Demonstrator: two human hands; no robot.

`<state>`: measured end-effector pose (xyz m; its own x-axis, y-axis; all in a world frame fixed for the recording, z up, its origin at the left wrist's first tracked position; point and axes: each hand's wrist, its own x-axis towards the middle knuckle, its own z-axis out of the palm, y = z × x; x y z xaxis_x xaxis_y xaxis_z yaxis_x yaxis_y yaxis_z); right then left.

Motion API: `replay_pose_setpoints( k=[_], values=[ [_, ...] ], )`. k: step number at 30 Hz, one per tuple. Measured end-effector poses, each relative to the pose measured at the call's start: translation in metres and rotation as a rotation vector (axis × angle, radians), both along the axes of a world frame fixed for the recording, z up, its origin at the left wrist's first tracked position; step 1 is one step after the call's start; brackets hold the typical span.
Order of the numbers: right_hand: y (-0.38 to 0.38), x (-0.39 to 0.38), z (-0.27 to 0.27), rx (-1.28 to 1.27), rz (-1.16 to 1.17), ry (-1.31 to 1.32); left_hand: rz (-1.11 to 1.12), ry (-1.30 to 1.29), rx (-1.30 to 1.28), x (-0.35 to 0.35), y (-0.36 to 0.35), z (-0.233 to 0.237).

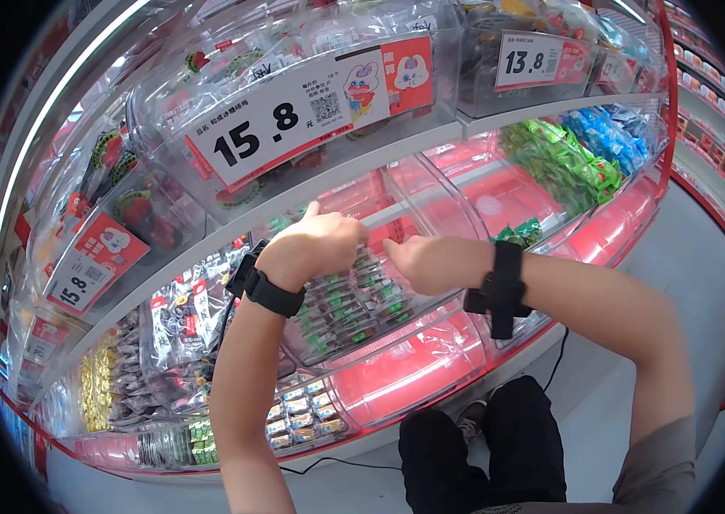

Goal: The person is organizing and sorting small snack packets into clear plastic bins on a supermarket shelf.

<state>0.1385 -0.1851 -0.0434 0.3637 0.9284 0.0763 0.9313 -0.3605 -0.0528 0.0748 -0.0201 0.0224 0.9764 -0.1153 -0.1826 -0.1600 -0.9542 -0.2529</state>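
My left hand [321,242] and my right hand [426,264] hang close together, a small gap apart, over a clear bin holding rows of small dark-and-green snack packets [341,310]. Both have curled fingers, mostly turned away from the camera, so whatever is in them is hidden. The left hand is over the back left of the packets, its thumb side toward the shelf edge. Over the bin's right side is the right hand, beside a bin with a red bottom [504,199]. Black straps with small devices circle both wrists.
Above the bins runs a shelf lip with a large price sign [311,107]. Green packets [563,163] and blue packets [611,137] lie to the right, dark bagged snacks [187,313] to the left. A black cable [341,459] crosses the floor near my legs.
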Motion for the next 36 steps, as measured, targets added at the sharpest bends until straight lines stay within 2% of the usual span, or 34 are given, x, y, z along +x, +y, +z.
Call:
replay_pose_setpoints(
  k=[1,2,3,4,7,9,12,15,16,19,20,23,26,29,32,36],
  values=[
    [-0.026,-0.018,0.029,0.045,0.111,0.106,-0.004,-0.007,-0.007,-0.002,-0.001,0.002],
    [-0.034,-0.017,0.023,0.125,0.048,0.190,-0.012,-0.009,-0.021,-0.004,-0.002,0.002],
    [-0.058,-0.031,0.028,0.370,0.102,0.158,-0.013,-0.034,-0.028,-0.005,-0.002,0.000],
    [-0.079,-0.040,0.035,0.521,0.157,0.314,-0.015,-0.056,-0.039,-0.005,0.000,-0.001],
    [-0.149,-0.047,0.026,0.321,0.119,0.610,-0.048,-0.081,-0.074,0.001,0.008,-0.009],
    [-0.184,-0.034,-0.013,0.121,-0.131,0.711,-0.035,-0.094,-0.079,-0.002,0.004,-0.005],
    [-0.219,-0.006,-0.108,0.288,-0.279,0.125,-0.031,-0.085,-0.084,-0.002,0.004,-0.006],
    [-0.212,0.004,-0.144,0.349,-0.692,0.047,-0.008,-0.063,-0.059,0.001,0.002,-0.005],
    [-0.211,0.014,-0.165,0.393,-0.692,0.064,-0.001,-0.063,-0.054,-0.001,0.000,-0.003],
    [-0.187,0.008,-0.162,0.350,-0.625,0.200,-0.018,-0.097,-0.062,0.000,0.006,-0.008],
    [-0.182,0.011,-0.171,0.350,-0.609,0.075,-0.014,-0.098,-0.059,0.000,0.005,-0.008],
    [-0.177,0.023,-0.186,0.330,-0.642,0.344,-0.008,-0.083,-0.056,0.001,0.004,-0.006],
    [-0.182,0.030,-0.203,0.679,-0.514,0.300,-0.018,-0.086,-0.068,0.000,0.004,-0.007],
    [-0.184,0.006,-0.150,0.591,-0.781,0.549,-0.013,-0.098,-0.064,-0.002,0.003,-0.007],
    [-0.194,0.005,-0.147,0.896,-0.644,0.485,-0.013,-0.098,-0.082,0.000,0.005,-0.007],
    [-0.208,0.004,-0.146,0.786,-0.597,0.278,-0.013,-0.098,-0.073,0.000,0.005,-0.007]
  ],
)
